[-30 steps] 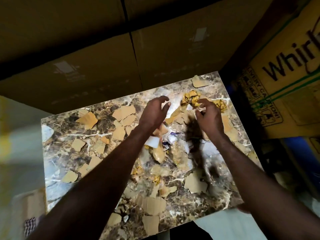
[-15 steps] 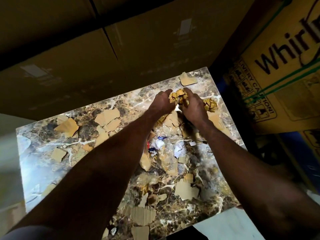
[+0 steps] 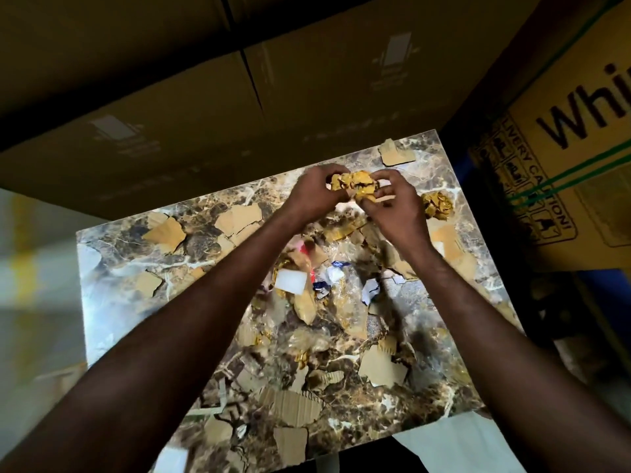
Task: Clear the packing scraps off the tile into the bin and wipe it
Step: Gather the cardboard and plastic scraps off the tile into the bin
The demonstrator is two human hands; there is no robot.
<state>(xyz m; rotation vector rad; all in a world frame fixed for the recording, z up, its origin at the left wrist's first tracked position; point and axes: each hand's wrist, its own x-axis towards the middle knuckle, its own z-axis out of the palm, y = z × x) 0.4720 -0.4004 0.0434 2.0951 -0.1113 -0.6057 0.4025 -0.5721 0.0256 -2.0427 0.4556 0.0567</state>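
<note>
A brown marbled tile point(image 3: 136, 254) lies below me, littered with several torn cardboard pieces point(image 3: 239, 218), plastic film, white paper bits point(image 3: 291, 280) and gold foil. At the tile's far end my left hand point(image 3: 316, 196) and my right hand point(image 3: 397, 206) both grip one crumpled gold foil wad point(image 3: 353, 184), held between them just above the surface. A second gold foil wad point(image 3: 437, 204) sits on the tile to the right of my right hand. No bin is in view.
Large cardboard boxes point(image 3: 307, 80) stand right behind the tile's far edge. A yellow printed carton point(image 3: 563, 148) with green straps rises at the right. A white surface point(image 3: 454, 442) shows beyond the tile's near right corner.
Both hands reached to the tile's far end, closed around the gold foil wad and lifted it slightly. The camera moved closer.
</note>
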